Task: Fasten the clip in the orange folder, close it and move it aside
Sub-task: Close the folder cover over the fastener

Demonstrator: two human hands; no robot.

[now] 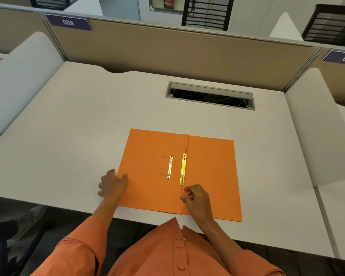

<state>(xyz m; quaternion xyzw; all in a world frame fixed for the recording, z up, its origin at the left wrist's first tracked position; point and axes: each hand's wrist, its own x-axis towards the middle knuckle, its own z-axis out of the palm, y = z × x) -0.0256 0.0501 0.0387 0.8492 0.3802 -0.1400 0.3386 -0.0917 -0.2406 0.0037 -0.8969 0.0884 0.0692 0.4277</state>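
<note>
**A:** Orange card: what is it, and where does it lie?

**B:** It is the orange folder (153, 176), spread open and flat on the white desk (68, 126), at the near edge just in front of the person. The spine fold runs away from the viewer down the middle.

**A:** And the clip?

**B:** Two brass pieces. A long brass bar (183, 169) lies along the spine fold, with a thin prong showing past each end. A shorter brass strip (170, 167) lies loose on the left flap, just beside the bar, not touching it, with two thin dark prongs pointing left.

**A:** Where are the hands?

**B:** The left hand (112, 185) rests at the folder's left edge, fingers spread and loosely curled, the thumb lying on the orange card and the other fingers on the desk. It presses rather than grips. The right hand (196, 198) sits on the spine fold just below the long bar, fingers curled in with thumb and forefinger pinched together near the lower prong; whether they actually hold the prong I cannot tell.

**A:** Anything else on the desk?

**B:** A grey cable slot (209, 95) with its lid raised, well behind the folder. Orange sleeves (78, 250) show at the bottom.
</note>
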